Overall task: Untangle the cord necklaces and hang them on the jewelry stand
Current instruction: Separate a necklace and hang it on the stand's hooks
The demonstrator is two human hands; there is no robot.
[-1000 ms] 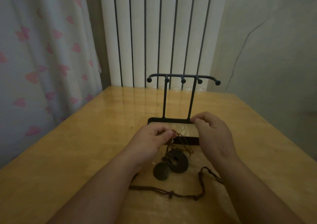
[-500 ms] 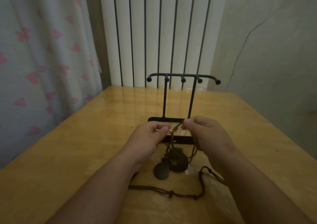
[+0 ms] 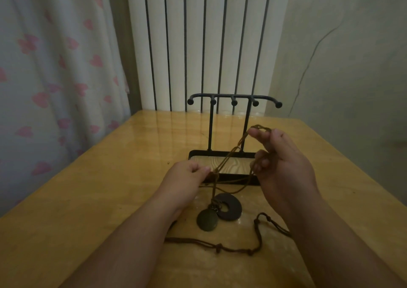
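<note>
Brown cord, thin and floppy, so these cord necklaces (image 3: pixel 230 155) are going to be handling like string: barely any weight, no stiffness, and snagging on themselves at every chance. The only real heft is sitting in the dark ring pendant (image 3: pixel 230 207) and the round disc pendant (image 3: pixel 207 220), which are lying against each other on the worktop (image 3: pixel 110 188) just in front of the jewelry stand (image 3: pixel 211 129). The left hand (image 3: pixel 187 175) is pinching the strands low, near where they're crossing. The right hand (image 3: pixel 284 168) is lifting a loop of the lighter cord on its fingertips, with its other fingers curling round more strand. I'm guessing that gripping close to the tangle and teasing is beating yanking, which would likely be tightening it. A darker cord (image 3: pixel 218 247) is trailing loose nearer the person. The worktop's glossy yellow wood is looking slick, so the pendants may be sliding. Behind, a white ribbed radiator (image 3: pixel 198 45) is standing, with a heart-print curtain (image 3: pixel 55 67) hanging left and a plain wall (image 3: pixel 352 67) on the right.
</note>
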